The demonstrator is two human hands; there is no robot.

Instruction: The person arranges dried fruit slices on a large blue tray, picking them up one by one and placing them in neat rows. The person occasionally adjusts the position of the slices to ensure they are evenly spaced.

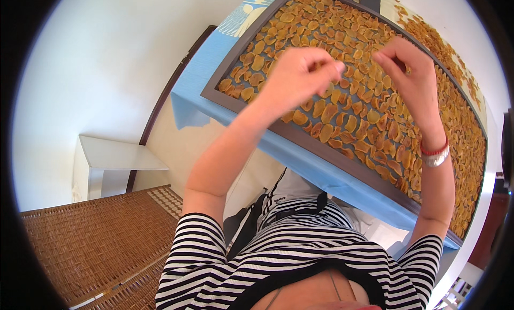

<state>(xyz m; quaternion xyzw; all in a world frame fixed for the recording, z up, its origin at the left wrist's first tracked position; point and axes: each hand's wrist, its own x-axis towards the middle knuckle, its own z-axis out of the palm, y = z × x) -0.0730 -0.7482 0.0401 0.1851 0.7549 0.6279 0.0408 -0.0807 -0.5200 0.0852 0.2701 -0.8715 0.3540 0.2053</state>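
Curled and blurred, my left hand (303,71) hovers over the left part of a large framed screen (231,77) spread with dried orange-brown slices (329,113). Its thumb and fingertips come close together; whether a slice is between them cannot be made out. To the right, my right hand (409,69) hangs above the same slices, thumb and forefinger nearly meeting in a pinch, and anything held there is too small to tell. The slices, perhaps fruit or root, lie mostly in one layer, denser towards the right. A red cord and a silver-coloured band (435,155) circle my right wrist.
The screen's brown frame rests on a table with a blue patterned cloth (192,89). Beyond its far edge lies a looser heap of similar pieces (437,37). A woven rattan seat (104,237) and a small white stand (116,153) are at the left, by the wall.
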